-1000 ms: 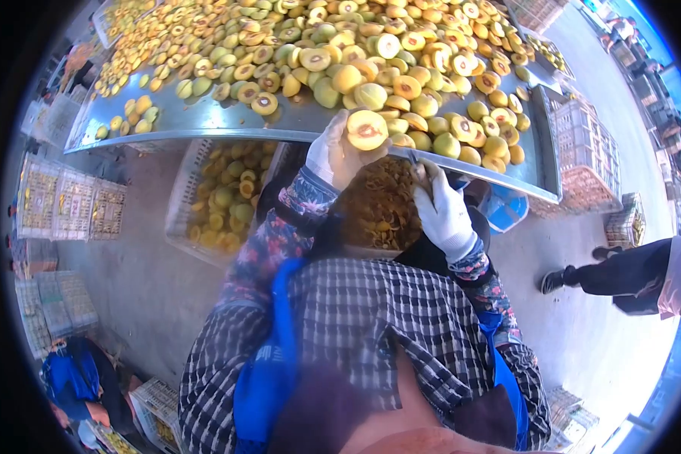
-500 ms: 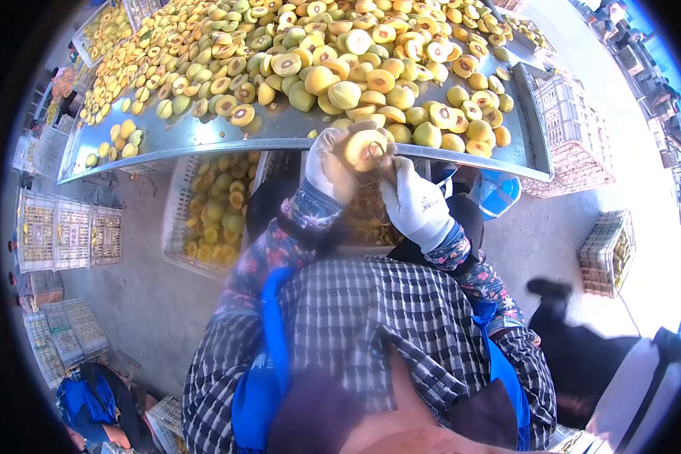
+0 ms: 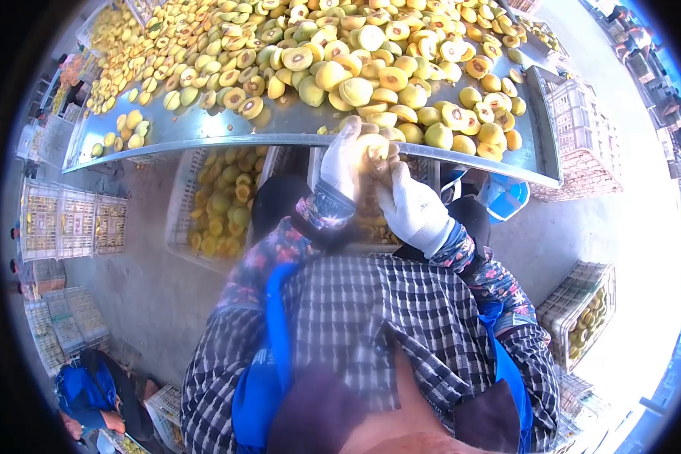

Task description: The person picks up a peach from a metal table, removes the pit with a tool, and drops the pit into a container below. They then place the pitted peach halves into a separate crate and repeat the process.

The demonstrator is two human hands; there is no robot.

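Observation:
My left hand (image 3: 343,160), in a white glove, is closed around a yellow peach half (image 3: 372,149) just beyond the near edge of the metal table (image 3: 227,141). The cut side of the half is washed out by glare. My gloved right hand (image 3: 416,210) is closed too, its fingertips against the right side of the fruit. A small brownish tool (image 3: 392,155) shows at those fingertips, and its working end is hidden or blurred. Many halved peaches (image 3: 356,91) are heaped on the table beyond both hands, several with the stone showing.
Below the table edge stands a crate of peaches (image 3: 219,200), with another crate behind my forearms. A blue and white container (image 3: 505,198) is on the floor at right. Stacked crates (image 3: 72,219) stand at left, and a fruit crate (image 3: 583,318) at right. Another person (image 3: 91,393) is at lower left.
Both hands have come slightly down and right in view, with the peach half turned and less of its cut face showing. The dark-clothed person at right has left view.

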